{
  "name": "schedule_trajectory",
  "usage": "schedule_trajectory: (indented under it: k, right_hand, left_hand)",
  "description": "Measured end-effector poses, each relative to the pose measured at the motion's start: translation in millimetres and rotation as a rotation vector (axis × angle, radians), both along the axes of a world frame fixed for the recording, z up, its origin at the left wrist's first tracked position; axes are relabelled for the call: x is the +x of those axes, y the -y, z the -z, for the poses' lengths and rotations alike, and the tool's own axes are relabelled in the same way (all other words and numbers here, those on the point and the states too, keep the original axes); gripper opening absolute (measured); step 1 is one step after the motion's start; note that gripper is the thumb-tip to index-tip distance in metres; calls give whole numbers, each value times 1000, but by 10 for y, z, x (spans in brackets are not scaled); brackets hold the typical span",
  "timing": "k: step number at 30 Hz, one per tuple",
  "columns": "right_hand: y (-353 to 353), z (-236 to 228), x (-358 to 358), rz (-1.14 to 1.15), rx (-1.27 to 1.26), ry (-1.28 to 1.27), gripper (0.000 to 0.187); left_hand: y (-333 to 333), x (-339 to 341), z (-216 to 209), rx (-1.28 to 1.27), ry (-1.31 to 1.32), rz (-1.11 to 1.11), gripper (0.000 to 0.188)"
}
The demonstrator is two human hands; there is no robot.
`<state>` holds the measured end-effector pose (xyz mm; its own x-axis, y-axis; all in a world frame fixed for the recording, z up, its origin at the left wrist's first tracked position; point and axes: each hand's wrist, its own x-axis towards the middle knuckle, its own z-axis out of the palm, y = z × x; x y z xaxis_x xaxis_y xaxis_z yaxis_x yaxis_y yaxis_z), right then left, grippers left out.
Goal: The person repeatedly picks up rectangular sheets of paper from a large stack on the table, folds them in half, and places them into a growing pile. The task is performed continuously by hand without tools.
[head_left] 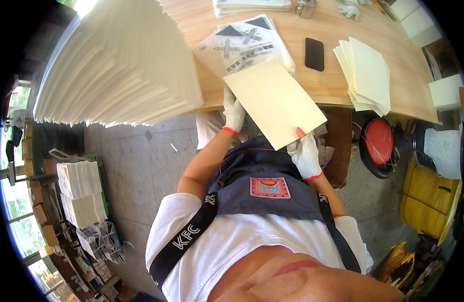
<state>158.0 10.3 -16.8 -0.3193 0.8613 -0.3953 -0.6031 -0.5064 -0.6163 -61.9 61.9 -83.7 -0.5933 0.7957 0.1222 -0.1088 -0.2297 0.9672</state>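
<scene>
I hold a cream card sheet [273, 101] in both gloved hands over the near edge of the wooden table [312, 83]. My left hand [234, 111] grips its left edge, and my right hand [303, 151] pinches its lower corner with a bare thumb tip on top. Just beyond the sheet lies a stack of clear printed bags [244, 44]. A fanned pile of cream sheets [367, 74] lies to the right of it.
A tall stack of white sheets [121, 65] fills the table's left side. A black phone [314, 54] lies between bags and fanned pile. A red stool [378, 143] and yellow bag [429, 199] stand at right; paper stacks [81, 194] sit on the floor left.
</scene>
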Motion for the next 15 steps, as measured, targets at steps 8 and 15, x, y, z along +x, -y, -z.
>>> schedule_trajectory:
  k: [8, 15]
  right_hand:
    - [-310, 157, 248, 25, 36, 78, 23]
    - [-784, 333, 681, -143, 139, 141, 36]
  left_hand:
    - [115, -443, -191, -261, -48, -61, 15]
    - [-184, -353, -489, -420, -1356, 230, 33]
